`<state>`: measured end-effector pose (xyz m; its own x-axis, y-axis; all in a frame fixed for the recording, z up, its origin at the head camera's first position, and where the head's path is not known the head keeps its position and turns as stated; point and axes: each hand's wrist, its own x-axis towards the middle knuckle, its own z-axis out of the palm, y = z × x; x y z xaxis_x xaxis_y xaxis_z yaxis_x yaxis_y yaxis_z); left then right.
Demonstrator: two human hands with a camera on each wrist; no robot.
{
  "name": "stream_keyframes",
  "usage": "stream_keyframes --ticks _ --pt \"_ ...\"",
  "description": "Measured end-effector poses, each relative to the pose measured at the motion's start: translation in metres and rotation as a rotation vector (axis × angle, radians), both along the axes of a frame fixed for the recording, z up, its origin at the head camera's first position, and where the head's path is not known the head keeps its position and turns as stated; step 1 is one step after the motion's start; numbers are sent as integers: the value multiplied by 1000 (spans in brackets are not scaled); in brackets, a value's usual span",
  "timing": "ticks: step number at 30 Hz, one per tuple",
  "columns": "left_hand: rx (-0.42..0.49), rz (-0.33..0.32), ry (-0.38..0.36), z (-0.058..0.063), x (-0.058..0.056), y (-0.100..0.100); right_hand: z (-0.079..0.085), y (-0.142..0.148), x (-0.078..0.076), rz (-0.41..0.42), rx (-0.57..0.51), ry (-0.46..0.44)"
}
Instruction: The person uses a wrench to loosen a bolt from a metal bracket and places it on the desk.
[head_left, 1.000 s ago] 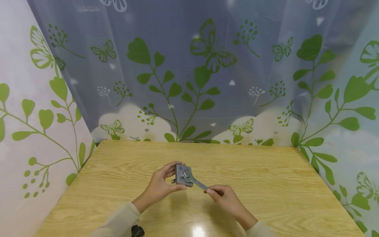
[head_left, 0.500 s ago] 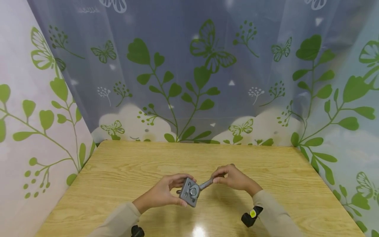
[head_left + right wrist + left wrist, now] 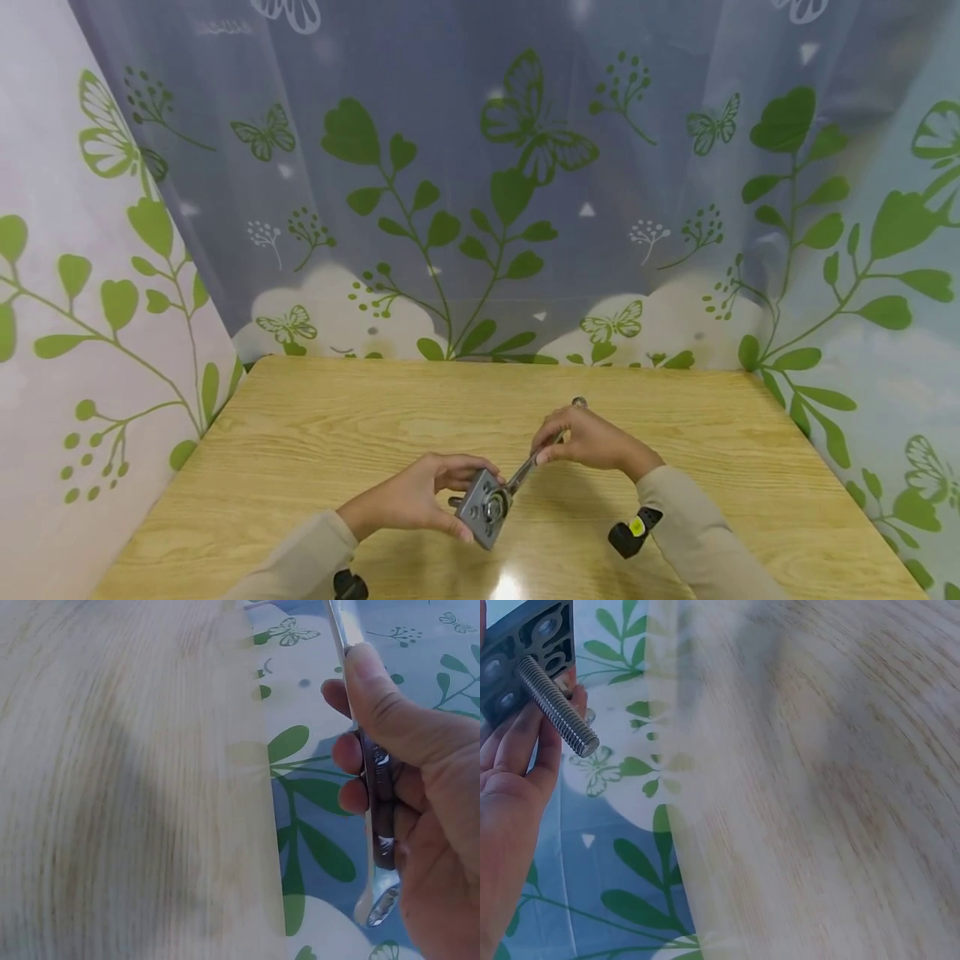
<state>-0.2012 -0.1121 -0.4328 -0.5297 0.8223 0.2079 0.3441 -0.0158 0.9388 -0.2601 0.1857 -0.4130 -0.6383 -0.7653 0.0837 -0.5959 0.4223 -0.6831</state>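
In the head view my left hand (image 3: 408, 497) holds a grey square plate (image 3: 475, 520) by its edges, thumb along the lower edge and fingers behind the upper one. The plate has several holes and tilts above the table. A bolt head (image 3: 493, 506) sits at its middle, and the threaded shank (image 3: 559, 709) sticks out of the ribbed back in the left wrist view. My right hand (image 3: 592, 446) grips a metal wrench (image 3: 522, 475) by its handle. One end of the wrench lies around the bolt head; the other shows past my fingers.
Below both hands is a wood-grain table (image 3: 360, 408). A patterned curtain (image 3: 465, 250) with leaves and butterflies hangs along its back and sides. Black wrist cameras (image 3: 633, 533) are strapped at both sleeves.
My right hand has moved up and rightward, swinging the wrench handle from pointing lower right to upper right. My left hand and the plate have shifted lower and slightly right, and the plate has tilted.
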Motion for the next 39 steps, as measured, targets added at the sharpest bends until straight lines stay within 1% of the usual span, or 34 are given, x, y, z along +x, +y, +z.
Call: stream_keyframes --ticks 3,4,6,7,9,12,16,20,22,24,28,33,36,39 --pt "14 -2 -33 -3 -1 1 -7 7 2 -24 9 -40" --pt "11 6 -52 -4 -1 0 -11 11 3 -39 7 -63" --pt "5 41 -88 -5 0 0 -19 20 4 -80 -9 -115" --pt "-4 71 -106 -6 0 -1 -23 25 5 -104 -24 -140" --pt "-22 157 -126 -6 1 -2 -31 34 7 -165 -52 -181" --pt "-29 316 -157 -8 1 -2 -41 44 13 -255 -94 -221" --pt "2 525 -164 -10 1 2 -50 41 27 -387 -144 -246" --pt "33 691 -110 -13 2 8 -55 26 44 -508 -203 -283" --pt "36 756 -70 -15 2 11 -56 18 52 -552 -228 -305" --pt "42 809 -43 -18 1 14 -56 9 59 -578 -251 -327" --pt "70 877 -7 -21 1 17 -54 -8 71 -618 -285 -373" --pt "91 932 55 -21 3 21 -52 -25 81 -637 -336 -418" --pt "106 951 95 -21 3 23 -53 -33 85 -644 -370 -451" --pt "128 952 105 -22 4 24 -54 -39 87 -656 -392 -469"
